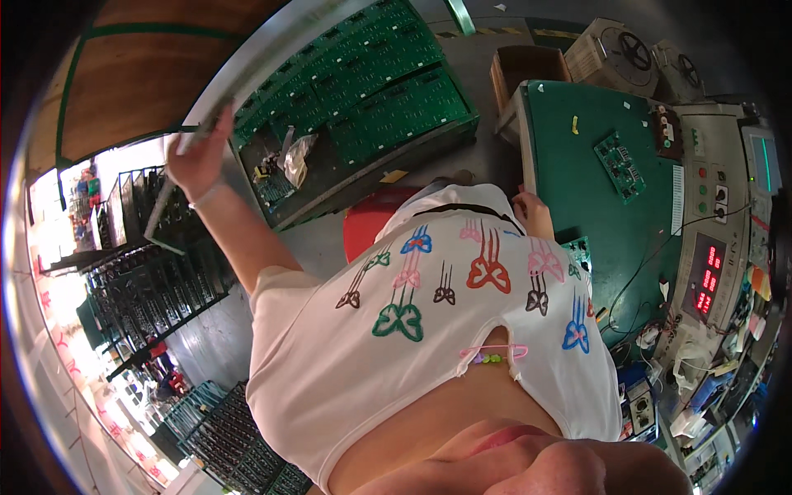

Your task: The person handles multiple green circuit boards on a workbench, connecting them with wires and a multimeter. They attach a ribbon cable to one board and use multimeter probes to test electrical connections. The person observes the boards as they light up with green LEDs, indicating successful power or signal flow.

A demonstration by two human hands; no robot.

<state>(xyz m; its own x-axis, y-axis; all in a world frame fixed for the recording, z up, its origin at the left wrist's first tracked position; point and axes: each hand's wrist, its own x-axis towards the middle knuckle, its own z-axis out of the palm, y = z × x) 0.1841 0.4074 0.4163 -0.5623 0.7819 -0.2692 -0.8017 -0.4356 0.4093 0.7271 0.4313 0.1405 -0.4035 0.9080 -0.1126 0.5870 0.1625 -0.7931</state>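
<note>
My left hand is stretched out to the left, its fingers closed around a thin grey strip, whose kind I cannot make out. Just beyond that hand lies a tray-like cart with rows of green circuit boards. Clear plastic bags and loose parts sit at the cart's near left corner. My right hand is low beside my waist, against the edge of the green-topped workbench. My shirt partly covers it, and its fingers are too hidden to read.
On the workbench lie a circuit board and a second board, with cables near a control panel. A red stool stands by my legs. Black racks fill the left side. A cardboard box stands behind the bench.
</note>
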